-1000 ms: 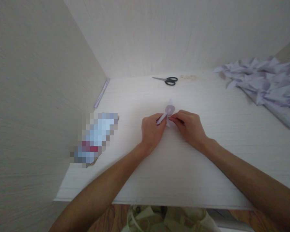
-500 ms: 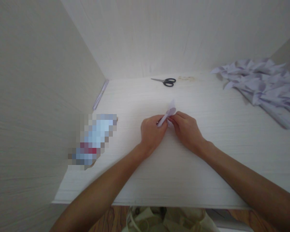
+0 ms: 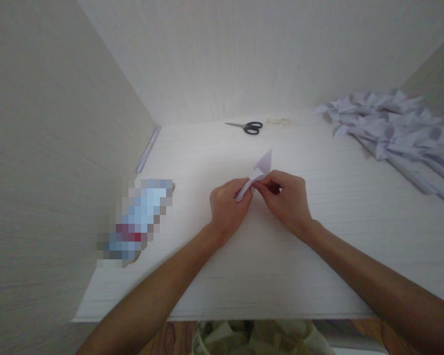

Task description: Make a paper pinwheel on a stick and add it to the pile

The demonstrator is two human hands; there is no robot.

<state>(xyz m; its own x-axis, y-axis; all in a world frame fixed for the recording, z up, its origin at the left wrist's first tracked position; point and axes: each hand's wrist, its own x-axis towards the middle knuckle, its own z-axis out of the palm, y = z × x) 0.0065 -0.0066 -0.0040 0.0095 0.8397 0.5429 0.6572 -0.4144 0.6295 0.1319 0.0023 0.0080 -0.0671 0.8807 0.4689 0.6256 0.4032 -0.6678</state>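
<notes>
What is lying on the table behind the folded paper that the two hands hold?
Behind the folded paper, black-handled scissors lie near the back wall. What the hands cover cannot be seen.

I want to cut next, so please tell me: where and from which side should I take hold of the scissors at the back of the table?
Take the scissors by the black handle loops, the right end. They lie flat, blades closed and pointing left, so coming from the front right probably suits; your right hand is the nearer, but holds the folded paper with the left hand.
</notes>
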